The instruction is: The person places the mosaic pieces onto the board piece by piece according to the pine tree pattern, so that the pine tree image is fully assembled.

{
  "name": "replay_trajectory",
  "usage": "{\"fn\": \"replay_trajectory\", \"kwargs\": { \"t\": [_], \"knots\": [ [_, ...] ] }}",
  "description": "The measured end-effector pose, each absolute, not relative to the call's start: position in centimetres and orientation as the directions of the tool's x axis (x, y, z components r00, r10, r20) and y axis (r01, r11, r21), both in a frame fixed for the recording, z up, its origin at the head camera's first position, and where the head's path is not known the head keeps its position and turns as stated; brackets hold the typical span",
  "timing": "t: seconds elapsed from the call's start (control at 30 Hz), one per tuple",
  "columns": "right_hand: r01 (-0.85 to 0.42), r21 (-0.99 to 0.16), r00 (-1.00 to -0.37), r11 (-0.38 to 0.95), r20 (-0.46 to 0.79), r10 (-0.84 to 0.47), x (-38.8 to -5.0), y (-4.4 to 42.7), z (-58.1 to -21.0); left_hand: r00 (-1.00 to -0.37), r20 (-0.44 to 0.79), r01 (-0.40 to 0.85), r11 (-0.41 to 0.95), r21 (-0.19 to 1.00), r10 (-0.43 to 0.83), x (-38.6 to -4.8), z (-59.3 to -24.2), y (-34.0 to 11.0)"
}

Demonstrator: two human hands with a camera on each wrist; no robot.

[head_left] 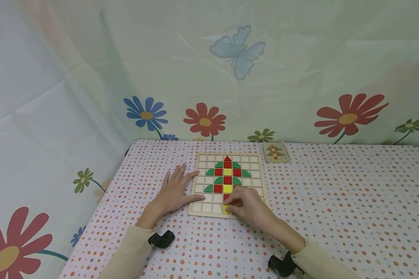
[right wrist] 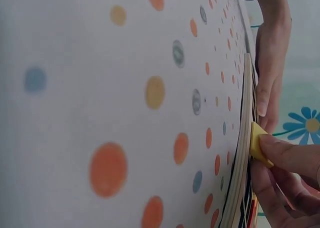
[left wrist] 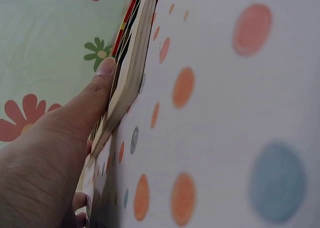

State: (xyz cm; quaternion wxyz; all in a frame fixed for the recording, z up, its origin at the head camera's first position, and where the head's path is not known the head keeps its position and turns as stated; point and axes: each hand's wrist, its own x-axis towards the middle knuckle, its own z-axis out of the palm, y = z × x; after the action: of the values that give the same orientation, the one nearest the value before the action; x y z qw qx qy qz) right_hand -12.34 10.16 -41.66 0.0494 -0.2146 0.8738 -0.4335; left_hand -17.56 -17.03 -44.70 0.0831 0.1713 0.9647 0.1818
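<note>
A wooden grid board (head_left: 206, 214) lies on the table with red, yellow and green tiles forming a tree-like pattern. My right hand (head_left: 249, 205) pinches a yellow square tile (head_left: 225, 209) between thumb and fingers at the middle of the bottom row. In the right wrist view this yellow tile (right wrist: 257, 145) is tilted, with one edge at the board. My left hand (head_left: 172, 195) rests at the board's left side, fingers spread and its thumb on the frame. Some tiles on the right are hidden behind my right hand.
A small pattern card (head_left: 281, 155) with a similar coloured figure lies beyond the board's upper right corner. The dotted tablecloth (head_left: 335, 193) stretches to both sides. A flowered curtain (head_left: 283, 85) hangs behind the table.
</note>
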Motion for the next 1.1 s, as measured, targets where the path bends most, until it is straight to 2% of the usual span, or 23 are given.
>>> {"fn": "replay_trajectory", "kwargs": {
  "t": [0.23,0.6,0.83,1.1],
  "knots": [
    [-0.315,-0.767,-0.910,0.559,0.077,-0.408,-12.2,10.0,-41.5,-0.928,-0.098,0.299,0.876,0.378,0.359,-17.6,-44.7,-17.0],
    [-0.355,-0.706,-0.909,0.613,0.108,-0.402,-11.7,9.9,-41.4,-0.930,-0.096,0.296,0.878,0.376,0.355,-17.9,-44.9,-16.9],
    [-0.381,-0.744,-0.898,0.549,0.156,-0.411,-11.6,12.1,-41.6,-0.929,-0.092,0.298,0.874,0.383,0.357,-17.7,-44.9,-16.8],
    [-0.368,-0.695,-0.921,0.618,0.182,-0.345,-11.3,16.2,-40.6,-0.932,-0.081,0.298,0.875,0.382,0.354,-17.5,-44.8,-17.0]
  ]
}}
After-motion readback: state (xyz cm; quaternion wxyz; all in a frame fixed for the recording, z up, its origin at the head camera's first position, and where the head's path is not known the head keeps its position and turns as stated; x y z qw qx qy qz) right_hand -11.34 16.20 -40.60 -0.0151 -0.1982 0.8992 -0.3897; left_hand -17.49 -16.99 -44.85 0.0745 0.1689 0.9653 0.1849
